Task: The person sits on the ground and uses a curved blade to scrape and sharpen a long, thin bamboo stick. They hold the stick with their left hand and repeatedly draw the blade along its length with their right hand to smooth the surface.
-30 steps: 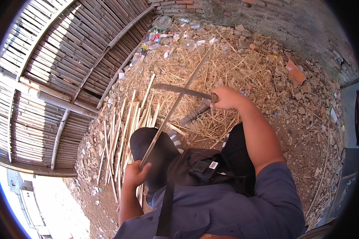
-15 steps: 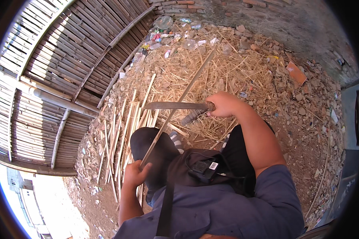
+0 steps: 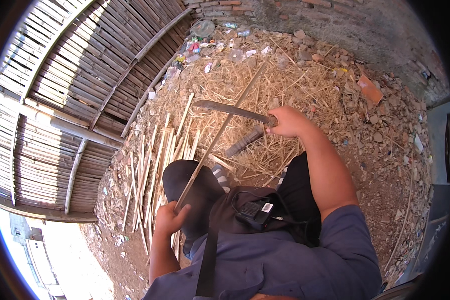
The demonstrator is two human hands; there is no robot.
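Observation:
My left hand [image 3: 170, 218] is closed round the near end of a long, thin bamboo strip [image 3: 211, 145], beside my left knee. The strip slants up and away to the right over the straw-like shavings. My right hand [image 3: 286, 121] grips the handle of a machete [image 3: 230, 108], whose dark blade points left and crosses the strip at its upper part. Whether the blade touches the strip I cannot tell. Below the right hand, a dark ridged, rod-like piece [image 3: 245, 142] lies over the shavings. Split bamboo strips [image 3: 152, 170] lie in a loose bundle left of my knee.
Pale shavings [image 3: 280, 90] cover the ground ahead, with litter [image 3: 195, 47] and rubble around them. A slatted bamboo wall [image 3: 85, 75] stands at the left and a brick wall [image 3: 345, 25] at the back. A broken orange tile [image 3: 370, 90] lies at the right. A black device [image 3: 255, 212] rests on my lap.
My right hand has moved slightly up and to the right with the machete. The blade has tilted, its tip now higher and farther along the strip. My left hand stays put.

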